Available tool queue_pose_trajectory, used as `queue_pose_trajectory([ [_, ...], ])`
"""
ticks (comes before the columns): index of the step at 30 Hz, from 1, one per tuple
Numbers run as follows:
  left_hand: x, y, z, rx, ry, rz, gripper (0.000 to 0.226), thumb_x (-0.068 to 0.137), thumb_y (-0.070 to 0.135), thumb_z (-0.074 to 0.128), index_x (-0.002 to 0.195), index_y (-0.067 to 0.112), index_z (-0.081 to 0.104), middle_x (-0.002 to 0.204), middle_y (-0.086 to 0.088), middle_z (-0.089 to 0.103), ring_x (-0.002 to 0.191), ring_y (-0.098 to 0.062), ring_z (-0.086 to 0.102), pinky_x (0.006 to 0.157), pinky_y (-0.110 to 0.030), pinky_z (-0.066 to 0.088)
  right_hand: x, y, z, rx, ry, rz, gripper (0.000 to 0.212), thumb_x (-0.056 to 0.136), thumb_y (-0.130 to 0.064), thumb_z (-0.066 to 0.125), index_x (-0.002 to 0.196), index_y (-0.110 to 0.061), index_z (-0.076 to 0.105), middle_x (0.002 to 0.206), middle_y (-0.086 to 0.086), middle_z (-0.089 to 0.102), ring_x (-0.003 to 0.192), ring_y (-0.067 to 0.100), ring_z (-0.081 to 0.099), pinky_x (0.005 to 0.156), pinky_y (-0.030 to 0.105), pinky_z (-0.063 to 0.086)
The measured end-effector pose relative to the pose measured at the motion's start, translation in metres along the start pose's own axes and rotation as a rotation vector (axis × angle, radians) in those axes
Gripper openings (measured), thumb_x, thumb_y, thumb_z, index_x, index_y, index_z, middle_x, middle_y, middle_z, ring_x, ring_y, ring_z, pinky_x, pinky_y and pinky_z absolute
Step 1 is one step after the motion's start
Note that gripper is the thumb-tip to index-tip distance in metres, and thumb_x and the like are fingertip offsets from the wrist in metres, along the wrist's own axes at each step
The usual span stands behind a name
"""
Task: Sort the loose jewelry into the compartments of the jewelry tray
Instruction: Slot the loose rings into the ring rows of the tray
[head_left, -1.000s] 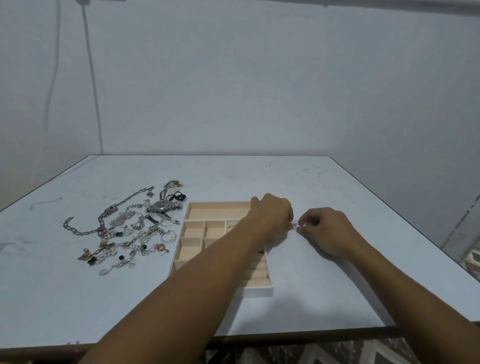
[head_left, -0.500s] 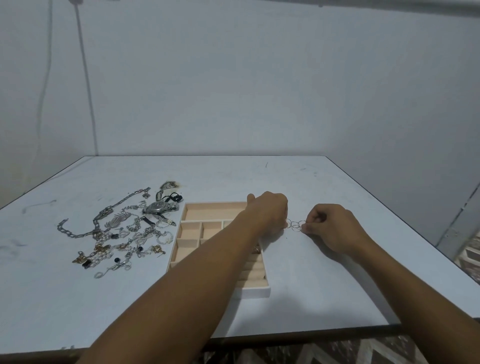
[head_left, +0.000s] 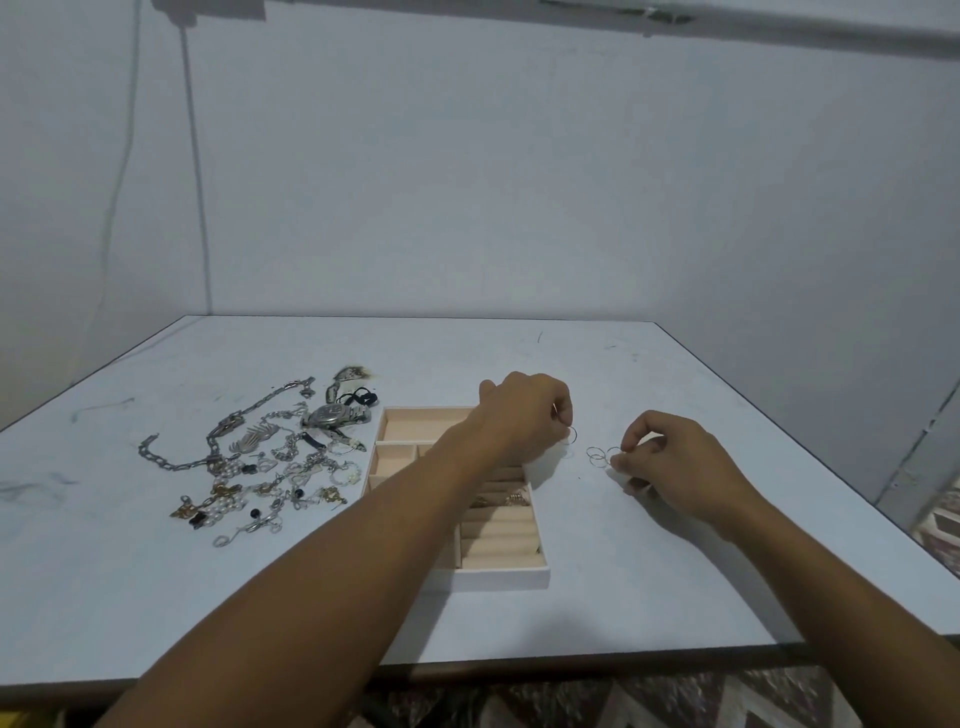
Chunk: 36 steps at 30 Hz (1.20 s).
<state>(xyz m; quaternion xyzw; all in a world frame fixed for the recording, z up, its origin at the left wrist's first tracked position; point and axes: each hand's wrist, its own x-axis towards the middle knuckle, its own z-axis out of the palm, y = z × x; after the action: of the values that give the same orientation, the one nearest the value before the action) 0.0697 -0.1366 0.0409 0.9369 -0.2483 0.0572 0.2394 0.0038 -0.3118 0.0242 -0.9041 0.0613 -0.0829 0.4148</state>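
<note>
A beige jewelry tray (head_left: 415, 422) with a white rim lies mid-table, partly hidden under my left forearm. Small gold pieces (head_left: 511, 500) rest in its ring-roll section. A pile of loose jewelry (head_left: 260, 457) with chains, a silver watch (head_left: 335, 415) and earrings spreads to the tray's left. My left hand (head_left: 524, 415) hovers over the tray's right edge, pinching one thin ring (head_left: 572, 434). My right hand (head_left: 675, 462), right of the tray, pinches a cluster of thin linked rings (head_left: 602, 454) just above the table.
The white table (head_left: 597, 364) ends in a dark front edge near me and a right edge by the wall. A cable (head_left: 195, 156) hangs down the wall at the back left. Patterned floor shows below the front edge.
My hands have drawn apart. The rings held between both hands have separated: one stays in my left hand, the others in my right, which moved right.
</note>
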Motion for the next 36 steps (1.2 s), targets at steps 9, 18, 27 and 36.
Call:
queue_pose_trajectory([
  [9,-0.06,-0.016,-0.038,-0.143,0.079,0.004,0.007,0.088,0.024,0.061,0.084,0.027,0.065,0.086,0.011,0.07,0.087,-0.01,0.06,0.092,-0.036,0.038,-0.025,-0.023,0.003,0.031,-0.064,-0.102,0.011,0.081,-0.02,0.073,0.081,-0.015,0.063,0.059,-0.003,0.068,0.062,0.018,0.067,0.063,0.033,0.051],
  [18,-0.111,-0.043,-0.038,-0.125,0.117,0.015,0.004,0.084,0.032,0.069,0.08,0.03,0.068,0.077,0.02,0.067,0.079,0.006,0.056,0.084,-0.03,0.037,-0.05,-0.047,0.033,-0.037,-0.128,-0.254,0.01,0.082,-0.021,0.074,0.076,-0.028,0.068,0.065,-0.012,0.069,0.062,0.005,0.063,0.063,0.022,0.049],
  [27,-0.121,-0.044,-0.031,0.053,0.113,0.063,0.011,0.085,0.037,0.066,0.091,0.029,0.072,0.09,0.01,0.071,0.094,-0.008,0.061,0.096,-0.041,0.04,-0.057,-0.047,0.048,-0.122,-0.099,-0.315,0.012,0.082,-0.02,0.073,0.075,-0.029,0.07,0.074,-0.012,0.069,0.066,0.008,0.062,0.061,0.019,0.047],
  [36,-0.12,-0.049,-0.026,0.099,0.11,0.117,0.015,0.088,0.039,0.063,0.096,0.031,0.073,0.095,0.013,0.071,0.1,-0.004,0.056,0.1,-0.035,0.029,-0.058,-0.041,0.049,-0.158,-0.09,-0.316,0.01,0.082,-0.022,0.071,0.076,-0.03,0.07,0.077,-0.016,0.068,0.07,0.011,0.062,0.066,0.028,0.053],
])
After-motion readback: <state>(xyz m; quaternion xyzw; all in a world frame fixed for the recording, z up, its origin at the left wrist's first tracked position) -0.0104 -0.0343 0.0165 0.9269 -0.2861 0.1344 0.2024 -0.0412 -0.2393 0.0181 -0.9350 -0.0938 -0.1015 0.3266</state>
